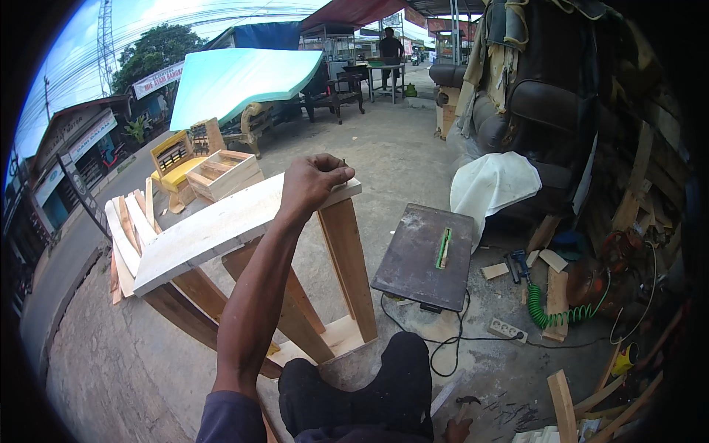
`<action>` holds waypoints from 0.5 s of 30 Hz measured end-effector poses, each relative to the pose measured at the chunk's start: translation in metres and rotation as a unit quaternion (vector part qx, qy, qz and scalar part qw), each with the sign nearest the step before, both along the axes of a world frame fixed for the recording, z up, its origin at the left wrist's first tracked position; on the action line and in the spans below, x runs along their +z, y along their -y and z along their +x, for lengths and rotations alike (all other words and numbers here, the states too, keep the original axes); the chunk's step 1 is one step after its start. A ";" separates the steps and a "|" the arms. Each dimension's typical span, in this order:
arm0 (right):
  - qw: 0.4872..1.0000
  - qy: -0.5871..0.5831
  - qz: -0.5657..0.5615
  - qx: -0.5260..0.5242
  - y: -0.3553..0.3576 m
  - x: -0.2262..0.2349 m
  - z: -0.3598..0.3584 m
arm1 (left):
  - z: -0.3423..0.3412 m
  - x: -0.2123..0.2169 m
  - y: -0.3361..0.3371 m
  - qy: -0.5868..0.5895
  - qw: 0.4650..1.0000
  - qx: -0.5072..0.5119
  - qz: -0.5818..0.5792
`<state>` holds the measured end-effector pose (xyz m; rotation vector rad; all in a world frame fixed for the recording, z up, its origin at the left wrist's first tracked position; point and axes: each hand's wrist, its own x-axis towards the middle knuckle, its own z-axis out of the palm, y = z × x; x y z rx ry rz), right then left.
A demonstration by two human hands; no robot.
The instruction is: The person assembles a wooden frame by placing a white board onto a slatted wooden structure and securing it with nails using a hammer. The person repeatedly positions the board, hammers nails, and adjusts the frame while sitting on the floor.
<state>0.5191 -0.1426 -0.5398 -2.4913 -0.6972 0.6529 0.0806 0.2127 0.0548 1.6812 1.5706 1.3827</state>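
At the far left a stack of short pale wooden slats leans against the near-left end of the wooden frame, a raw bench-like piece with a pale top board and darker legs running down to a board on the concrete. Beyond it stand a yellow chair frame and a small wooden crate, and farther back a thick turquoise foam slab rests on furniture. The left hand comes up the middle on a long bare forearm and sits on the far-right end of the top board, fingers curled tight and pinched around a small dark nail standing upright at the board's corner; the nail is tiny and mostly covered by the fingertips, so little beyond its top shows. Near the lower edge, the person's dark trouser knee hides the frame's foot. The right hand is cut off by the lower edge, well apart from the frame; it seems to hold a hammer whose dark head shows just above it, but how tightly it grips cannot be told. Right of the frame sit a dark table saw, a white cloth, a coiled green air hose and wood offcuts, dim toward the rim.
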 end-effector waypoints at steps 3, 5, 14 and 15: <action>0.971 -0.160 0.145 0.104 -0.130 0.206 -0.049 | -0.019 -0.008 0.011 -0.014 0.999 0.046 0.001; 0.897 -0.283 0.284 0.186 -0.173 0.291 -0.064 | -0.008 -0.002 0.006 -0.012 0.999 0.036 0.011; 0.701 0.113 0.437 0.551 -0.271 0.586 -0.151 | -0.010 -0.006 0.008 -0.008 0.999 0.047 -0.004; 0.690 0.143 0.433 0.563 -0.279 0.606 -0.158 | -0.010 -0.006 0.008 -0.007 0.998 0.057 -0.002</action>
